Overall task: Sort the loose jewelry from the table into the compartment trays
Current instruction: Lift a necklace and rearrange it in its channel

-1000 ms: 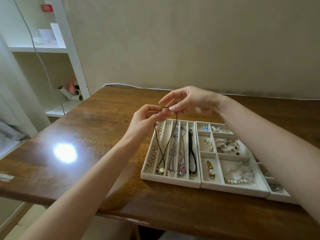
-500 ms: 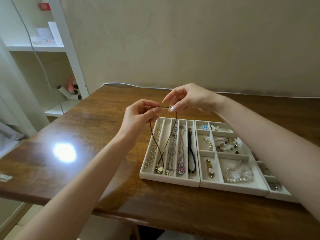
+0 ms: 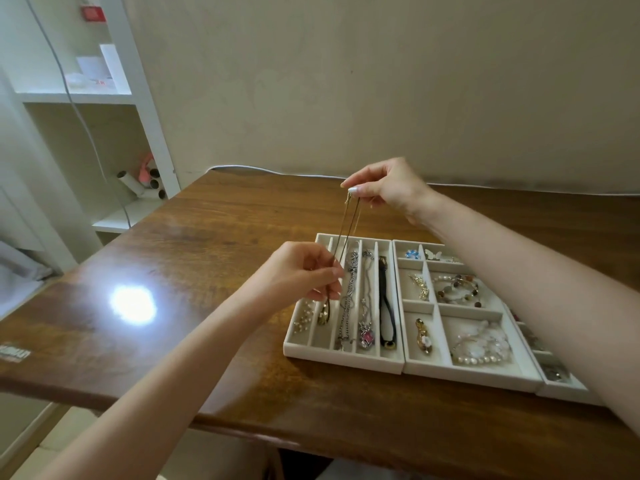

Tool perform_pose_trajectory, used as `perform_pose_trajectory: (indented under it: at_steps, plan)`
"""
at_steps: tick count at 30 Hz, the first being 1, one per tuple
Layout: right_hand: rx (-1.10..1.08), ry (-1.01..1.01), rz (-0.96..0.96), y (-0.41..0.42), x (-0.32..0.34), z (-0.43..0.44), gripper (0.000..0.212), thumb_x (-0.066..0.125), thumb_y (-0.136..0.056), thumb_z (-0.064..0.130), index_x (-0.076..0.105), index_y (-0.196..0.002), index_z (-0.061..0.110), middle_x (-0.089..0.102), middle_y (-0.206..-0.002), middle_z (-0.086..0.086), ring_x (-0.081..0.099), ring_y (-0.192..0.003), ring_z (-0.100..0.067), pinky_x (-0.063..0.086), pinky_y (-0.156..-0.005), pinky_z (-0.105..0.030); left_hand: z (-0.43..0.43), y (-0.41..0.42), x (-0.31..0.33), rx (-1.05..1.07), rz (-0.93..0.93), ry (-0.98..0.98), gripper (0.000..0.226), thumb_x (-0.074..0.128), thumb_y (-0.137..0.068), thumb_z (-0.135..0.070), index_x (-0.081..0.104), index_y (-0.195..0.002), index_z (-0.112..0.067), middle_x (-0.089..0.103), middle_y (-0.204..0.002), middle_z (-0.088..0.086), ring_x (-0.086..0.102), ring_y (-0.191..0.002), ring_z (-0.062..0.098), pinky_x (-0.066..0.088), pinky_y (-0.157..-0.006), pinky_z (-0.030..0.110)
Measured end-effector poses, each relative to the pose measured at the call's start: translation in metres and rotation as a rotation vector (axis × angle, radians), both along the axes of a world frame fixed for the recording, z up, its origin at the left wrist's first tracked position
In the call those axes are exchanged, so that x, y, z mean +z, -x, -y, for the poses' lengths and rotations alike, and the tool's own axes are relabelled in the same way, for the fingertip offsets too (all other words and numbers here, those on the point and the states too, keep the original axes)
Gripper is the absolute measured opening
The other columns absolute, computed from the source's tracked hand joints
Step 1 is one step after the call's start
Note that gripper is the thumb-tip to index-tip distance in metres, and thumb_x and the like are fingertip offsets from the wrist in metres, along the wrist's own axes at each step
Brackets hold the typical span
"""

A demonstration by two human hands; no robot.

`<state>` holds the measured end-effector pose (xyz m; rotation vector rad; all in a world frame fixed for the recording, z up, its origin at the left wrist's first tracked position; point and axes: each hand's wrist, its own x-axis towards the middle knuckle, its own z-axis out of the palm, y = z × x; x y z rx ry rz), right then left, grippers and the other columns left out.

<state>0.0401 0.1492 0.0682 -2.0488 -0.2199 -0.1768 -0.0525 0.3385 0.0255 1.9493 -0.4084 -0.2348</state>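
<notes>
I see the right hand (image 3: 388, 188) raised at twelve o'clock of the slotted tray (image 3: 343, 355), pinching the necklace (image 3: 348, 230) by its top. The left hand (image 3: 304, 275), at nine, pinches it lower, pendant in the second slot.

Two hands (image 3: 303, 271) (image 3: 389, 188), one hand-held necklace (image 3: 349, 225), three compartment trays (image 3: 343, 356) (image 3: 467, 373) (image 3: 562, 389), two beaded bracelets (image 3: 457, 289) (image 3: 481, 349), one wooden table (image 3: 207, 244), one white shelf unit (image 3: 76, 98)

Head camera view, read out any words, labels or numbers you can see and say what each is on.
Sticker on the table edge: print too blurred to read.
Red box, upper left: white label too small to read.
Paper on the shelf: red marks, unreadable.
</notes>
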Motion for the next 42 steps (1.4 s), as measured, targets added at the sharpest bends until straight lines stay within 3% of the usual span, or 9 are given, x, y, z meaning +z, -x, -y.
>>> perform_pose_trajectory:
  at_steps: [6,11,16,19,22,28,33,36,42]
  plan:
    - [-0.085,-0.031,-0.005,-0.012,-0.012,0.003,0.013,0.064,-0.086,0.001,0.071,-0.087,0.012,0.066,-0.078,-0.005,0.055,-0.059,-0.009,0.046,-0.050,-0.015,-0.008,0.011,-0.002,-0.021,-0.009,0.023,0.007,0.064,-0.086,-0.010,0.067,-0.089,-0.004,0.072,-0.078,0.006,0.070,-0.076,0.015,0.057,-0.073,0.024]
    - [-0.071,-0.033,-0.030,-0.013,-0.016,0.000,0.010,0.064,-0.086,0.001,0.071,-0.091,0.006,0.066,-0.076,-0.004,0.052,-0.054,-0.009,0.042,-0.048,-0.016,-0.012,0.013,-0.009,-0.044,0.159,-0.128,0.005,0.068,-0.083,-0.018,0.072,-0.085,-0.018,0.071,-0.083,-0.007,0.065,-0.080,0.003,0.053,-0.076,0.017]
    - [0.042,-0.275,-0.046,-0.011,-0.007,-0.005,0.012,0.059,-0.089,-0.001,0.068,-0.088,0.007,0.065,-0.073,-0.005,0.054,-0.048,-0.006,0.041,-0.044,-0.015,-0.012,0.007,-0.015,-0.009,0.272,-0.208,0.012,0.069,-0.079,-0.033,0.071,-0.080,-0.021,0.058,-0.098,-0.009,0.054,-0.091,0.003,0.043,-0.078,0.020]
    - [0.043,-0.394,-0.012,-0.008,0.004,-0.005,0.009,0.060,-0.088,0.000,0.067,-0.089,0.006,0.065,-0.072,-0.006,0.054,-0.051,-0.009,0.042,-0.045,-0.017,-0.016,0.004,-0.016,-0.004,0.144,-0.051,0.013,0.066,-0.082,-0.031,0.067,-0.072,-0.023,0.055,-0.114,-0.012,0.056,-0.103,0.003,0.047,-0.090,0.023]
    - [-0.013,-0.446,0.008,-0.011,0.014,-0.003,0.010,0.061,-0.088,0.001,0.067,-0.086,0.008,0.064,-0.071,-0.006,0.056,-0.051,-0.009,0.045,-0.047,-0.018,-0.018,0.004,-0.016,0.001,-0.001,0.179,0.020,0.059,-0.084,-0.033,0.066,-0.085,-0.014,0.065,-0.117,-0.006,0.061,-0.108,0.005,0.046,-0.095,0.026]
    - [-0.045,-0.460,0.014,-0.014,0.020,0.005,0.010,0.062,-0.088,0.002,0.067,-0.084,0.010,0.063,-0.069,-0.005,0.058,-0.050,-0.008,0.048,-0.048,-0.019,-0.016,0.000,-0.020,0.164,-0.091,0.502,0.017,0.060,-0.088,-0.014,0.044,-0.082,-0.010,0.072,-0.097,0.010,0.069,-0.091,0.018,0.057,-0.079,0.029]
    - [-0.011,-0.497,0.010,-0.009,0.021,0.008,0.010,0.061,-0.088,0.002,0.068,-0.086,0.009,0.064,-0.070,-0.005,0.059,-0.052,-0.010,0.049,-0.050,-0.020,-0.012,-0.004,-0.021,0.245,-0.086,0.338,0.019,0.069,-0.082,-0.019,0.054,-0.090,-0.010,0.065,-0.075,-0.002,0.056,-0.058,0.002,0.047,-0.060,0.020]
    - [0.001,-0.527,0.013,-0.006,0.025,0.010,0.011,0.061,-0.088,0.001,0.067,-0.084,0.009,0.063,-0.065,-0.003,0.058,-0.049,-0.009,0.048,-0.048,-0.020,-0.009,-0.004,-0.019,0.209,-0.048,0.217,0.022,0.068,-0.082,-0.027,0.064,-0.100,-0.015,0.072,-0.082,-0.003,0.057,-0.062,-0.002,0.043,-0.063,0.020]
    - [0.005,-0.491,0.044,0.000,0.035,0.015,0.010,0.063,-0.088,0.003,0.069,-0.086,0.011,0.065,-0.068,-0.004,0.058,-0.051,-0.010,0.047,-0.047,-0.020,-0.003,-0.001,-0.013,0.168,0.015,0.204,0.015,0.062,-0.086,-0.025,0.074,-0.087,-0.016,0.068,-0.079,-0.008,0.053,-0.062,-0.007,0.037,-0.065,0.017]
